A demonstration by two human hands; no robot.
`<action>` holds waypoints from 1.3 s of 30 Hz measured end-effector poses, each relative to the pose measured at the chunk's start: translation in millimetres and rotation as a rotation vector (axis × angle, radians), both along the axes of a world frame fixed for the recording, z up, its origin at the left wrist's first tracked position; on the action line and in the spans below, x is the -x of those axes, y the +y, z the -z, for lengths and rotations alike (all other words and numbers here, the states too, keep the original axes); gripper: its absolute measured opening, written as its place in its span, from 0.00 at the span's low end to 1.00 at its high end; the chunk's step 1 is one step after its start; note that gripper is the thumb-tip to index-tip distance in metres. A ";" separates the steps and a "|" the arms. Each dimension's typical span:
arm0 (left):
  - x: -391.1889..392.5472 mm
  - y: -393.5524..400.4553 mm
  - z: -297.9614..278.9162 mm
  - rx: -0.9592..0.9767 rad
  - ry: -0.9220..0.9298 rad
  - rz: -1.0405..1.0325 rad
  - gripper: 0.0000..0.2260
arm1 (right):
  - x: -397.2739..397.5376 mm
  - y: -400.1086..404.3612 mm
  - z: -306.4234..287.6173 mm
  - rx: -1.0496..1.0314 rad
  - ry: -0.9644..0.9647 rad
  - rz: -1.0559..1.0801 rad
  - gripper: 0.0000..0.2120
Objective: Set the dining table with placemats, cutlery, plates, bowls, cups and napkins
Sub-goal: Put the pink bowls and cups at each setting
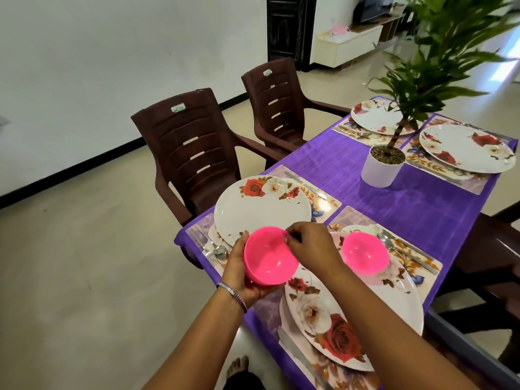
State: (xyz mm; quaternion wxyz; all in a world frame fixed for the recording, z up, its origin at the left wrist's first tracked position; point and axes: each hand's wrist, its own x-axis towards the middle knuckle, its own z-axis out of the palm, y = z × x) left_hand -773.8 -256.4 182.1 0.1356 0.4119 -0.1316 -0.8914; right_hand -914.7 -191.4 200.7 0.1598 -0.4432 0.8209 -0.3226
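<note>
The empty floral plate (261, 209) beyond the fingertips should be targeted. The pink bowl (270, 256) is cupped from below by the left hand (242, 273), its far rim pinched by the right hand (308, 246); level lowering is advised.

Plain white wall (98, 66) with black skirting strip (70, 167) along beige tiled floor (84, 263). Two dark brown slatted plastic armchairs (194, 153) (277, 104) beside the table (green sticker on each back). Dark carved wooden door (287, 26) behind. Low white cabinet (349, 45) further back. Bright daylight patch on floor (503, 68) at far right.
</note>
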 end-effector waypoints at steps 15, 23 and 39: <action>-43.7 -93.4 15.1 0.011 -0.067 -0.135 0.24 | 36.0 -92.7 26.3 -0.053 -0.098 0.321 0.13; -65.6 -117.0 31.6 -0.013 -0.070 -0.164 0.30 | 22.9 -108.1 76.2 -0.314 -0.094 0.300 0.13; -56.4 -104.7 16.2 0.001 -0.072 -0.113 0.29 | 11.5 -92.8 57.5 -0.160 -0.090 0.320 0.17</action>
